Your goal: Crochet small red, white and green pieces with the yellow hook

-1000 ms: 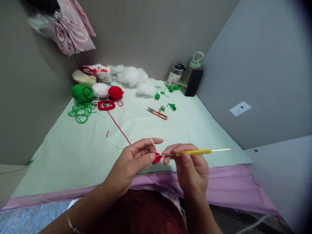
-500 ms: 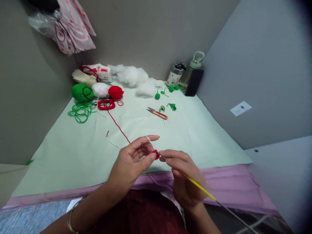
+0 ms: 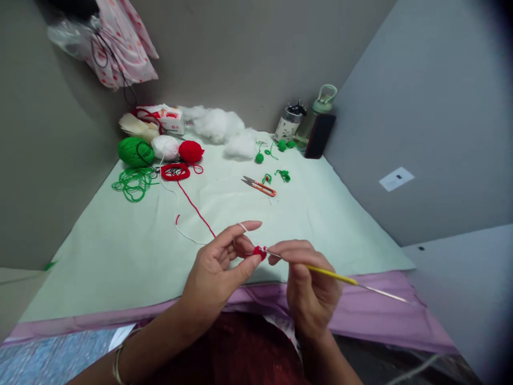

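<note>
Between the thumb and fingers of my left hand [image 3: 220, 264] is a small red crochet piece [image 3: 260, 253] with some white stitches along its top. White yarn [image 3: 247, 232] loops over my raised left index finger and runs down to the piece. My right hand [image 3: 310, 280] grips a crochet hook [image 3: 332, 274] with a yellow handle, its metal tip touching the piece's upper edge. The hook's far metal end points right, tilted slightly down. A red strand [image 3: 196, 208] and a white strand trail across the table to my left hand.
Green [image 3: 135, 152], white [image 3: 165, 147] and red yarn balls [image 3: 191, 152] sit at the back left. Orange-handled thread snips [image 3: 259, 186] lie mid-table near small green crochet pieces [image 3: 284, 175]. White stuffing [image 3: 220, 127], a cup [image 3: 287, 124], a bottle [image 3: 318, 107] and a phone [image 3: 319, 136] stand along the back.
My right hand has turned, swinging the hook's rear end upward so the hook lies flatter. White stitches now show on the red piece, which has shifted slightly right.
</note>
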Motion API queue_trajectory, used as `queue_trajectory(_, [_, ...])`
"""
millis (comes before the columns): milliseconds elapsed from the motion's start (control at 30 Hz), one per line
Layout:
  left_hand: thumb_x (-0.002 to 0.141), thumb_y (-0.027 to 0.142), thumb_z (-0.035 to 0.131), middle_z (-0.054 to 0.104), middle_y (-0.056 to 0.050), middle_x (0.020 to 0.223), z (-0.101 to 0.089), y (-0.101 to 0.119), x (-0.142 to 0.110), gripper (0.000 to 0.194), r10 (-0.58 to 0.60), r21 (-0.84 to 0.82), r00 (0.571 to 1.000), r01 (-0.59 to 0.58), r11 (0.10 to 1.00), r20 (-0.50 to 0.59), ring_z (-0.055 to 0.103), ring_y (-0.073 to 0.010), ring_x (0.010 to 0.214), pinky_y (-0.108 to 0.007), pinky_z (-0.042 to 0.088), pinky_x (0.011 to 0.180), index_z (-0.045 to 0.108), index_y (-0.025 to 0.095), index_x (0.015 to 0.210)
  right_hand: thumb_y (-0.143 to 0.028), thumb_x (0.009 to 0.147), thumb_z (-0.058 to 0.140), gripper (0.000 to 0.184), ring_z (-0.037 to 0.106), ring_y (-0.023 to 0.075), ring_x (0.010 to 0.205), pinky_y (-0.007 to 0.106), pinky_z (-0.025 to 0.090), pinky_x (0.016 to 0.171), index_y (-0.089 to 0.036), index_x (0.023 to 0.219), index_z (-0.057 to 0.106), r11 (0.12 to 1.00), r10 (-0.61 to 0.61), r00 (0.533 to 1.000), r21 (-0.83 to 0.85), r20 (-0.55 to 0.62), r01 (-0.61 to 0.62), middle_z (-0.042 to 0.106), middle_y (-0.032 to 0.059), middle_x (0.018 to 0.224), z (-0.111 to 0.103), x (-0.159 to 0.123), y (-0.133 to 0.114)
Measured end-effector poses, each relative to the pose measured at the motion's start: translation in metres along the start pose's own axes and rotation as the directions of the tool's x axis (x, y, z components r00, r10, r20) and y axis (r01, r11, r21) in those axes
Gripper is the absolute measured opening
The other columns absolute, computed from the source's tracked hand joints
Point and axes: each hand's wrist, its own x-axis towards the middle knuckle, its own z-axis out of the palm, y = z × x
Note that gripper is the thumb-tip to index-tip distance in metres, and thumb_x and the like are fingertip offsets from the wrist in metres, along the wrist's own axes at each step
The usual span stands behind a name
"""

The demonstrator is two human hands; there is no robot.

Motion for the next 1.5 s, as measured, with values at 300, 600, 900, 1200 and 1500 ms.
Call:
queue_trajectory(300, [0.082, 0.015, 0.084, 0.067, 0.005, 0.079, 0.001, -0.004, -0.001, 0.039, 0.009, -0.019, 1.0, -0.008, 1.0, 0.023, 0.068, -0.0121, 0.083, -0.026, 0.056, 0.089, 0.079, 0.025, 0.12, -0.015, 0.107, 0.055, 0.028, 0.072, 0.0203, 0.104, 0.036, 0.061, 0.087, -0.026, 0.122, 0.076, 0.983, -0.062, 0.995, -0.167, 0.082, 0.075, 0.078, 0.0069, 0.113, -0.002, -0.004, -0.003])
queue_trajectory(600, [0.079, 0.014, 0.089, 0.073, 0.003, 0.087, -0.013, 0.006, 0.008, 0.041, -0.174, -0.114, 0.933, 0.219, 0.969, 0.314, 0.07, -0.0118, 0.086, -0.025, 0.056, 0.085, 0.083, 0.029, 0.117, -0.035, 0.107, 0.062, 0.016, 0.071, 0.016, 0.08, 0.031, 0.058, 0.074, -0.03, 0.104, 0.078, 0.884, 0.268, 0.961, 0.38, 0.067, -0.273, 0.077, 0.0008, 0.093, 0.002, 0.008, 0.007])
queue_trajectory(900, [0.095, 0.014, 0.069, 0.069, 0.0, 0.087, -0.017, 0.009, 0.01, 0.025, 0.251, 0.327, 0.938, -0.32, 0.889, 0.237, 0.067, -0.013, 0.081, -0.027, 0.056, 0.084, 0.081, 0.021, 0.116, -0.022, 0.11, 0.053, 0.022, 0.073, 0.0171, 0.094, 0.032, 0.06, 0.082, -0.026, 0.113, 0.074, 0.976, 0.138, 0.976, 0.147, 0.165, -0.163, 0.079, 0.0039, 0.103, -0.01, 0.008, -0.003])
queue_trajectory(1200, [0.087, 0.015, 0.079, 0.073, 0.0, 0.088, -0.012, 0.013, 0.005, 0.028, 0.322, 0.344, 0.936, -0.353, 0.87, 0.145, 0.069, -0.0135, 0.081, -0.025, 0.059, 0.081, 0.081, 0.021, 0.115, -0.018, 0.108, 0.053, 0.029, 0.075, 0.019, 0.111, 0.03, 0.065, 0.087, -0.022, 0.134, 0.067, 0.837, -0.219, 0.91, -0.413, 0.352, 0.361, 0.076, 0.0108, 0.122, -0.013, 0.005, -0.008])
queue_trajectory(1500, [0.08, 0.023, 0.09, 0.069, 0.002, 0.082, -0.003, 0.001, 0.001, 0.049, -0.194, -0.205, 0.967, 0.226, 0.952, 0.165, 0.064, -0.0113, 0.077, -0.023, 0.053, 0.077, 0.078, 0.024, 0.128, -0.006, 0.095, 0.07, 0.058, 0.076, 0.0224, 0.096, 0.034, 0.067, 0.078, -0.033, 0.147, 0.066, 0.739, -0.323, 0.911, -0.534, 0.256, 0.412, 0.074, 0.006, 0.104, -0.008, -0.01, 0.005])
